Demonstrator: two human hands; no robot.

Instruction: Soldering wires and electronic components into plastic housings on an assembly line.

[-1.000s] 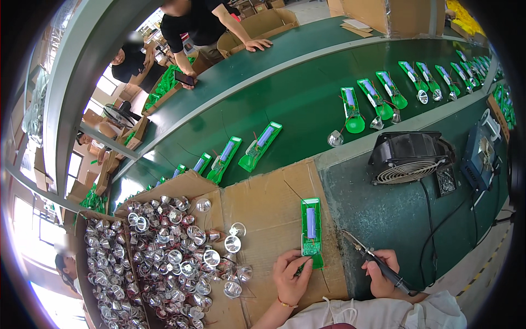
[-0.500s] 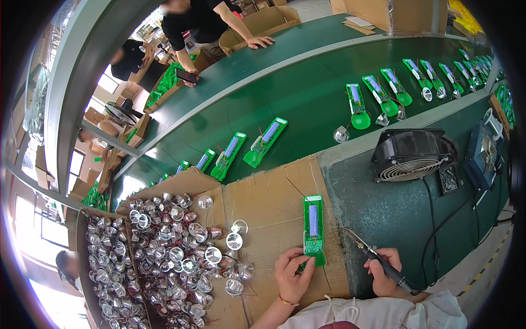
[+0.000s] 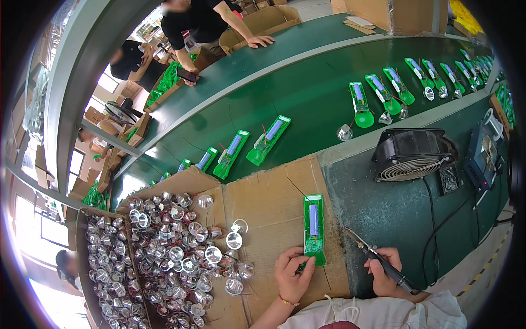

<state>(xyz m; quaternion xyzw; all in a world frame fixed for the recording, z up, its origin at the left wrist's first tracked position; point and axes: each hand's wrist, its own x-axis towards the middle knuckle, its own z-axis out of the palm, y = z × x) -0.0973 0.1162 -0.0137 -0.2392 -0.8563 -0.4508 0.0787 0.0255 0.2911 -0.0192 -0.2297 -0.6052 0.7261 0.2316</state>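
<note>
My left hand (image 3: 294, 276) is closed on the lower end of a green flashlight housing (image 3: 314, 225), thumb and fingers pinching its sides. Inside the housing lie a purple battery cell (image 3: 313, 220) and, below it, a small green circuit board (image 3: 313, 245). A dark wire sticks out past its top end and another past its bottom. The housing rests on a sheet of brown cardboard (image 3: 263, 203). In my right hand (image 3: 386, 273) is a soldering iron (image 3: 390, 268), its tip pointing up and left, apart from the housing.
Silver reflector cups (image 3: 175, 254) fill a carton and spill onto the cardboard at left. A black fan (image 3: 411, 154) and a blue soldering station (image 3: 482, 156) stand at right. Beyond, a green conveyor belt (image 3: 307, 115) carries several similar housings. A person (image 3: 200, 27) stands across it.
The housings on the conveyor have shifted slightly to the right. My two hands, the held housing and the soldering iron look unmoved.
</note>
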